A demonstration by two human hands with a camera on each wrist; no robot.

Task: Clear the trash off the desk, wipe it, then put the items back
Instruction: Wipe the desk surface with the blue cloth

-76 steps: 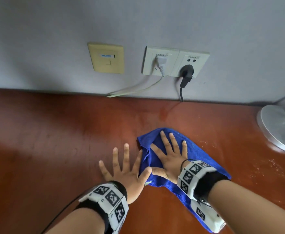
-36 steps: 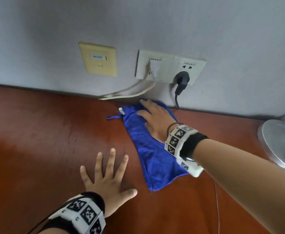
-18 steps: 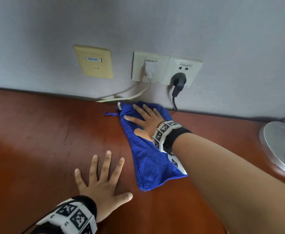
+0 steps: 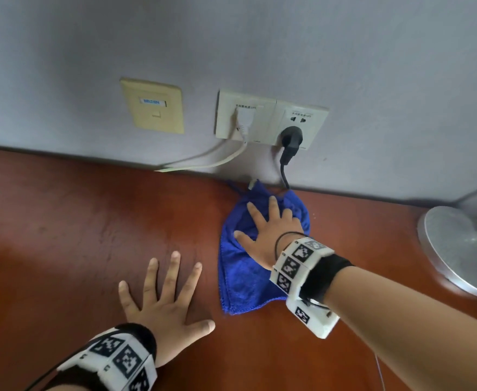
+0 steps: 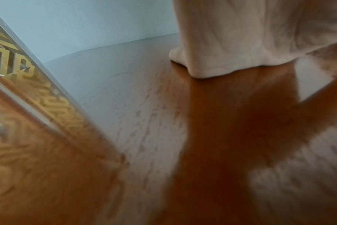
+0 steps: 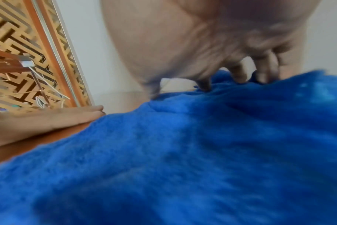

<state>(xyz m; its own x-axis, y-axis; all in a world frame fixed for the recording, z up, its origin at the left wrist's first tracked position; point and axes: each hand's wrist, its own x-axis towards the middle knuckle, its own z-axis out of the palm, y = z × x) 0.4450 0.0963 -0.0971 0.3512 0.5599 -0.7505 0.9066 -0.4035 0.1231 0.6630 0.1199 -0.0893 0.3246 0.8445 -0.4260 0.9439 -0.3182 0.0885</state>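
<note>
wall: beige faceplate (image 4: 153,106), double socket (image 4: 271,120) with white plug (image 4: 244,119), black plug (image 4: 291,138); silver lamp base (image 4: 460,249) right.

A grey wall (image 4: 260,38) rises behind the reddish-brown worktop (image 4: 62,221), carrying a yellowed faceplate (image 4: 152,105) and white double socket (image 4: 271,119); a round metal base (image 4: 457,246) stands rightward.

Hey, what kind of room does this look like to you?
Probably a bedroom or office desk corner: a reddish wooden desk against a grey wall with power sockets, a data port plate, and a metal lamp base.
</note>
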